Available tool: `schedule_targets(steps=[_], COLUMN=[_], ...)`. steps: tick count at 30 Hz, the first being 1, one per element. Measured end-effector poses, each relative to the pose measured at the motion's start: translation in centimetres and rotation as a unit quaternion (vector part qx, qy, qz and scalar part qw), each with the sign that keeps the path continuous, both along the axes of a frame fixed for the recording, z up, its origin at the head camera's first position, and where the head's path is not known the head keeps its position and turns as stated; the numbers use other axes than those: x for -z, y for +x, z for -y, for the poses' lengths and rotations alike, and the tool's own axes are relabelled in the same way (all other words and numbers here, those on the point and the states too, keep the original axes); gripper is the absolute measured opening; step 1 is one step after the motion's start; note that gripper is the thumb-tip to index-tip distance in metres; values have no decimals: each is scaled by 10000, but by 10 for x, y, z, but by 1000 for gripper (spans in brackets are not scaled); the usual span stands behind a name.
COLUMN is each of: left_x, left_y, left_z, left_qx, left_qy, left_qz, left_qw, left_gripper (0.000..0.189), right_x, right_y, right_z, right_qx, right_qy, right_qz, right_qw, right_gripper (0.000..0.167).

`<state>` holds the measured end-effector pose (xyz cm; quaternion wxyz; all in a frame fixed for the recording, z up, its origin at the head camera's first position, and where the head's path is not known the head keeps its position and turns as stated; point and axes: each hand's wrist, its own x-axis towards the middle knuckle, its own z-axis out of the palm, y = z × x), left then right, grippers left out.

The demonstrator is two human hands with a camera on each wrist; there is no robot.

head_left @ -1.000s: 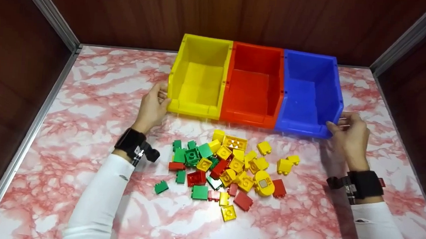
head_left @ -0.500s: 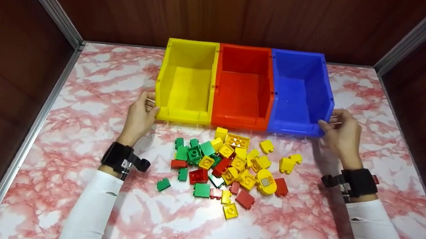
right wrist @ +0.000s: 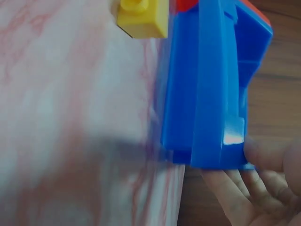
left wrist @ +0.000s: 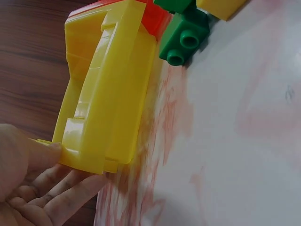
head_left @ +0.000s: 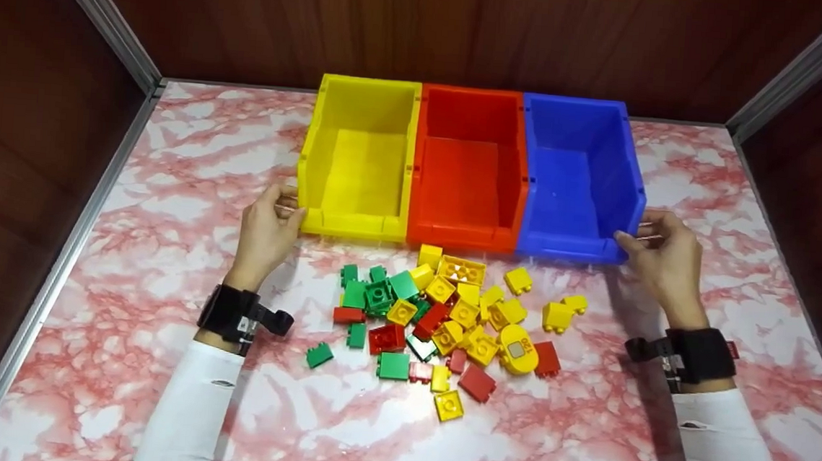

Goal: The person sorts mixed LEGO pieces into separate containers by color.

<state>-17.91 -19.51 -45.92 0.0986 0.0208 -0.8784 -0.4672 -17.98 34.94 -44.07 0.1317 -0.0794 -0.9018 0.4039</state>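
Three joined plastic bins stand in a row at the back of the table in the head view: a yellow bin point(head_left: 363, 173), a red bin point(head_left: 466, 184) and a blue bin point(head_left: 566, 191). Their insides show no contents. My left hand point(head_left: 266, 231) pinches the yellow bin's front left corner, thumb on the side wall and fingers beneath, as the left wrist view shows. At the other end my right hand point(head_left: 669, 263) holds the blue bin's front right corner the same way. Just before the bins lies a loose pile of toy building bricks point(head_left: 439, 290), in green, yellow and red.
Wooden panels point(head_left: 425, 29) close off the back and both sides, with metal strips along the corners. The marbled red-and-white tabletop point(head_left: 339, 428) stretches in front of the pile. A stray green brick point(head_left: 319, 355) lies at the pile's left, and two yellow bricks point(head_left: 557, 317) at its right.
Over the first half second both hands shifted the joined bins left and levelled the row, which had slanted down to the right. Since then the bins have hardly moved; the bricks stay put.
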Motion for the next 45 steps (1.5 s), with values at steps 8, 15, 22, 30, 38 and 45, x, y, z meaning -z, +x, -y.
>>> schedule_targets(steps=[8, 15, 22, 30, 38, 45], left_x=[3, 4, 2, 3, 4, 7], left_y=[4, -1, -3, -8, -5, -4], left_z=[-1, -4, -5, -8, -7, -6], left_qx=[-346, -671, -744, -601, -593, -593], left_qy=[419, 450, 196, 257, 318, 312], left_qz=[-450, -607, -718, -710, -650, -662], left_qw=[9975, 9949, 9945, 9953, 9956, 9956], left_gripper=[40, 35, 29, 27, 28, 28], right_x=[-7, -18, -37, -46, -24, -4], right_y=[9, 30, 57, 75, 74, 76], right_z=[4, 24, 42, 54, 65, 76], right_qx=[-168, -310, -1855, -3417, -3985, -4148], right_qy=[246, 882, 1618, 2535, 3120, 3558], right_qz=[-119, -889, -1079, -464, -306, -185], right_qw=[9995, 9916, 9632, 9038, 8619, 8373], right_gripper=[56, 58, 60, 64, 50, 19])
